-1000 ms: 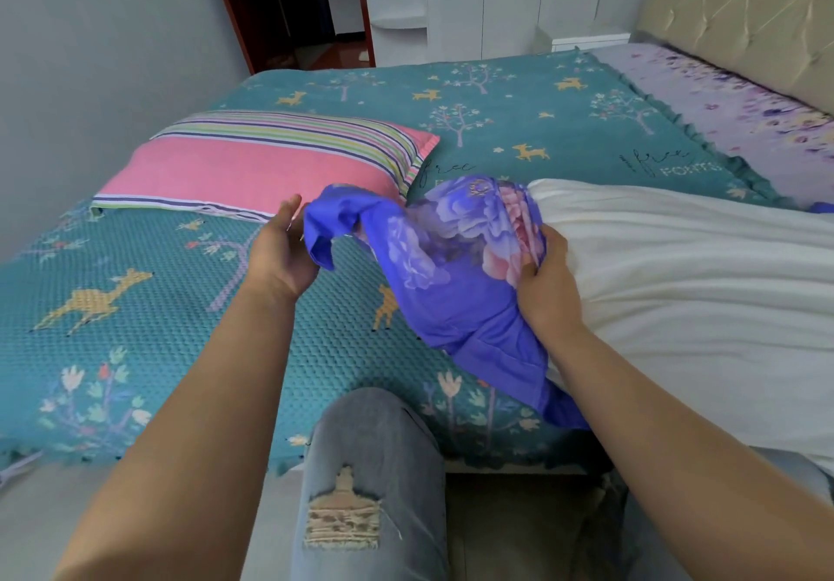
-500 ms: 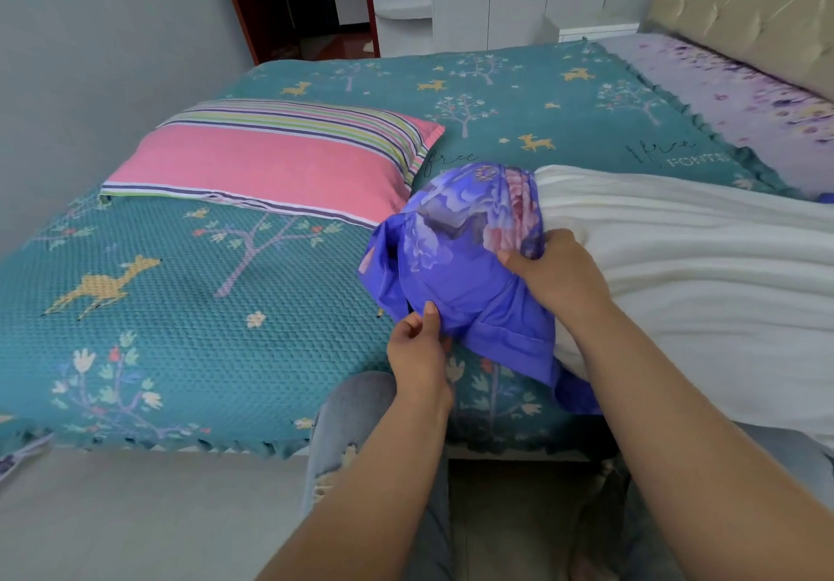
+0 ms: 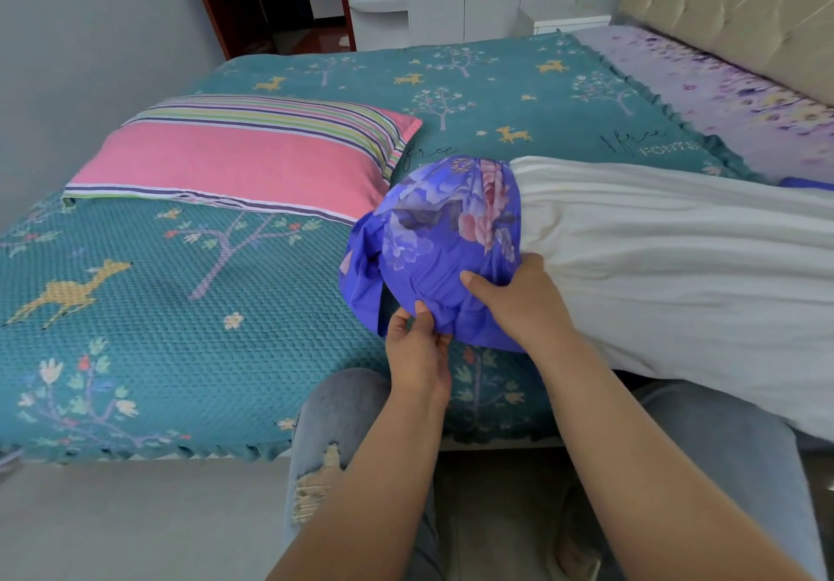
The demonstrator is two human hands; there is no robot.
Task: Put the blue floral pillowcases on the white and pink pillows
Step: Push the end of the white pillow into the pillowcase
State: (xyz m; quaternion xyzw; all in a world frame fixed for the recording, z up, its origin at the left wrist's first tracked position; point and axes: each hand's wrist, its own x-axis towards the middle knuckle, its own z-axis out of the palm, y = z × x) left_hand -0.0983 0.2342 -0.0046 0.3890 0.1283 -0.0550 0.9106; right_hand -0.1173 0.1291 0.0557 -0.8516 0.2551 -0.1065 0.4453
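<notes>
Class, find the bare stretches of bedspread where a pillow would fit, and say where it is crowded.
Free: the teal bedspread between the pink pillow and the near edge, and the stretch beyond both pillows. Crowded: where the left hand and right hand grip the blue floral pillowcase on the white pillow.

Two pillows (image 3: pixel 243 165) (image 3: pixel 668 264), one pillowcase (image 3: pixel 442 242)

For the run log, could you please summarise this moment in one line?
pillowcase bunched over white pillow end | left hand pinches hem | right hand grips fabric | pink pillow bare
</notes>
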